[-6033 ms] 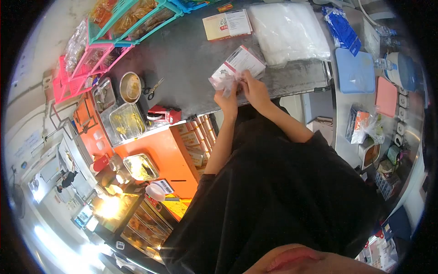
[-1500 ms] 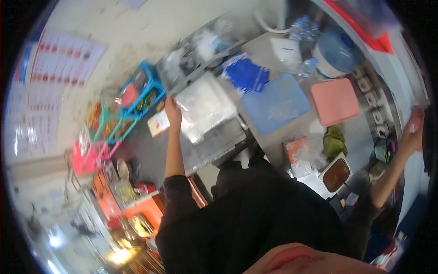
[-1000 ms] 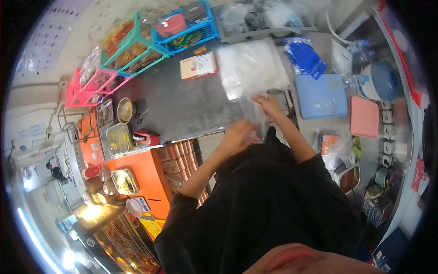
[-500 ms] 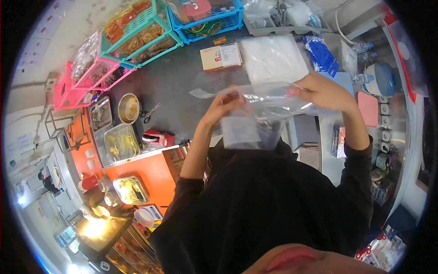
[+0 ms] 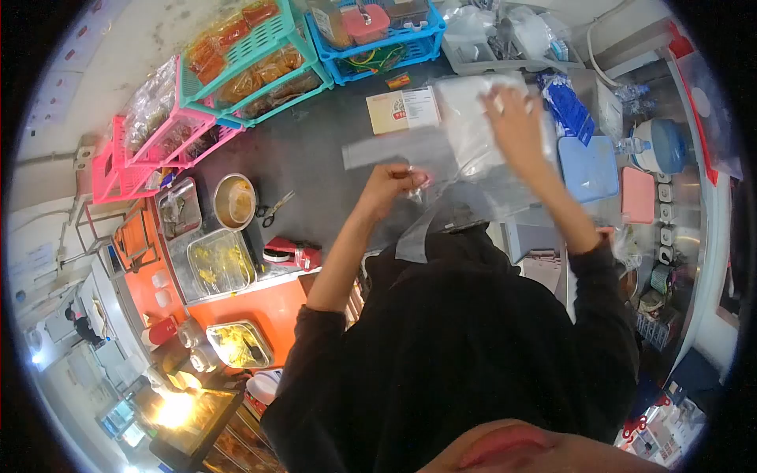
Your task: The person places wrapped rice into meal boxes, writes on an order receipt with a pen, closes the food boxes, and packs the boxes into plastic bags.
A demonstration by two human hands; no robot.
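A clear plastic bag (image 5: 434, 185) hangs over the near edge of the dark counter, its upper part spread across the surface. My left hand (image 5: 388, 189) is closed on the bag at its middle. Over a stack of white plastic bags (image 5: 465, 118) my right hand (image 5: 516, 126) is raised with its fingers apart, smeared a little by motion. Just behind the clear bag lies a small box with a white label (image 5: 404, 110).
Scissors (image 5: 277, 206), a metal bowl (image 5: 235, 202) and a red tape dispenser (image 5: 292, 254) are on the left. Coloured baskets (image 5: 256, 75) stand along the back. Blue (image 5: 588, 168) and pink (image 5: 638, 195) boards lie right. A person (image 5: 82, 325) is far off.
My right hand has let go of the plastic and moved up and left over the white stack. My left hand still holds the bag, which now spreads wider over the counter edge.
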